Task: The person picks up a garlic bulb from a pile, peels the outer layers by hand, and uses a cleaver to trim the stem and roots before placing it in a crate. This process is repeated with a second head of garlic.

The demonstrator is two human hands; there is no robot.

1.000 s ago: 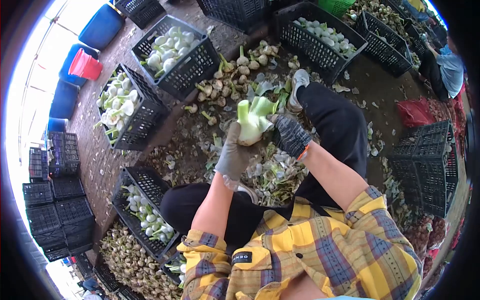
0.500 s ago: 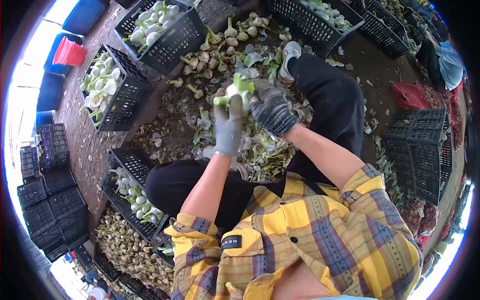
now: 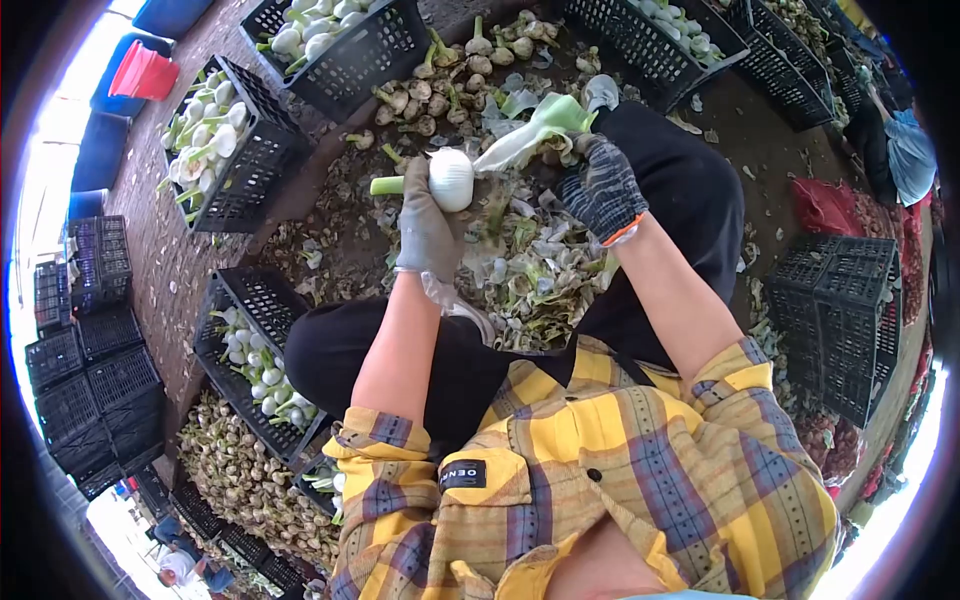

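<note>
Peeling: bulb (image 3: 450, 179) gripped by left hand (image 3: 425, 225), leaf (image 3: 530, 130) pinched by right hand (image 3: 603, 188); leaf may tear short if yanked.

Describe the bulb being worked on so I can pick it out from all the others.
Start at the heap of peelings between the person's knees. Just above it, the grey-gloved left hand holds a bulb. Unlike the dirty bulbs on the ground, it is clean white, with a strip of skin trailing off it.
</note>
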